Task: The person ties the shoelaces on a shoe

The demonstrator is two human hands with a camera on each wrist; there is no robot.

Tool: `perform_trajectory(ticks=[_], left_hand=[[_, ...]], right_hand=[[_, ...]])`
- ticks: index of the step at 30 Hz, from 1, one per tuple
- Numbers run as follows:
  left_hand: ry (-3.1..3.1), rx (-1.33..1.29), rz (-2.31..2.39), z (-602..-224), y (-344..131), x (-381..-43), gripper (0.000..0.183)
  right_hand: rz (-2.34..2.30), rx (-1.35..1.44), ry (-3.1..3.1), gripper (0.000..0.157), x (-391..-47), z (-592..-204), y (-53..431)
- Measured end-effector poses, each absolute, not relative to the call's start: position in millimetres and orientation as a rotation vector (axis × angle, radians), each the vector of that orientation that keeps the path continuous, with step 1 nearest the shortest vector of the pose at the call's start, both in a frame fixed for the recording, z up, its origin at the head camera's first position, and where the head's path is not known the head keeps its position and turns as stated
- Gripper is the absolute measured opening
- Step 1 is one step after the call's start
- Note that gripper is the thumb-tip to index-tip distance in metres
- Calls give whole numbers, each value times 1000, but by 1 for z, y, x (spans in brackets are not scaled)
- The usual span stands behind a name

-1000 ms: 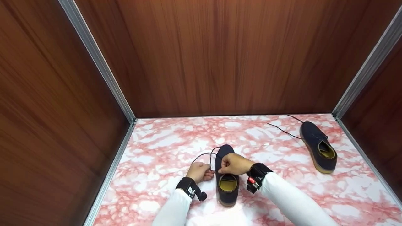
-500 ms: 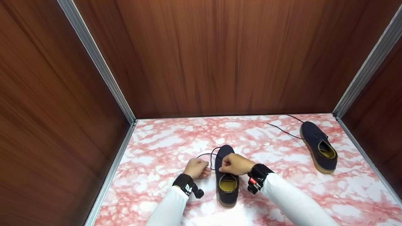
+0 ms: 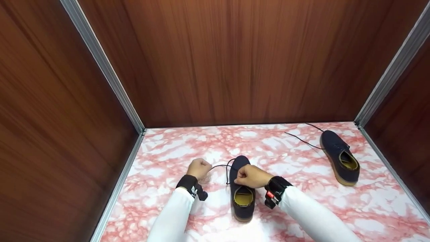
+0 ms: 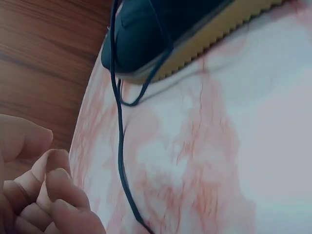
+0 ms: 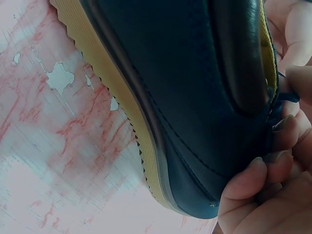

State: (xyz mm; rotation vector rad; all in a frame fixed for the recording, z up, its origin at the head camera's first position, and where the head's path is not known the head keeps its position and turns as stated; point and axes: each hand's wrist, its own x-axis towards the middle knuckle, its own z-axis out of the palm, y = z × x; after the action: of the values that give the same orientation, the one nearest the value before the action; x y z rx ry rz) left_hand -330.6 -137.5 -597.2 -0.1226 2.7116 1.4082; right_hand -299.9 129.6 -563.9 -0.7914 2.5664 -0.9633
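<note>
Right strap [image 3: 279, 183]: you have a red tag [image 3: 270, 194] here, its pale marks too small to read;
Left strap [image 3: 186, 182]: you can see small white marks [image 3: 194, 191]; no letter or number comes clear;
Near shoe [image 3: 244, 211]: no brand or size you can read;
Far shoe [image 3: 332, 143]: likewise nothing legible to you.

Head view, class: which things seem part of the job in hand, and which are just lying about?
Apparently part of the job:
- near shoe
- near shoe's lace
- right hand, at the lacing
- left hand, beside the lace

Just lying about, untouched:
- far-right shoe
- far-right shoe's loose lace
</note>
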Motion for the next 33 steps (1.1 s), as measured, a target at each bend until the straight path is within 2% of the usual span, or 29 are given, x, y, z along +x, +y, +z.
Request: perform_trajectory(ticks=[5, 14, 20, 27, 33], left_hand=[[2852, -134, 1231, -604, -134, -336, 8], [2981, 90, 1066, -619, -118, -335, 26], [3000, 22, 994, -630, -114, -335, 26], [3025, 35, 876, -634, -110, -335, 16], [3049, -9, 742, -633, -104, -335, 22]], right_hand=[[-976, -802, 2560, 39, -299, -563, 130], [-991, -805, 2564, 40, -299, -563, 130], [-984, -802, 2564, 40, -299, -563, 130], [-980, -791, 2564, 37, -298, -564, 130], [-992, -803, 2561, 37, -298, -564, 130]])
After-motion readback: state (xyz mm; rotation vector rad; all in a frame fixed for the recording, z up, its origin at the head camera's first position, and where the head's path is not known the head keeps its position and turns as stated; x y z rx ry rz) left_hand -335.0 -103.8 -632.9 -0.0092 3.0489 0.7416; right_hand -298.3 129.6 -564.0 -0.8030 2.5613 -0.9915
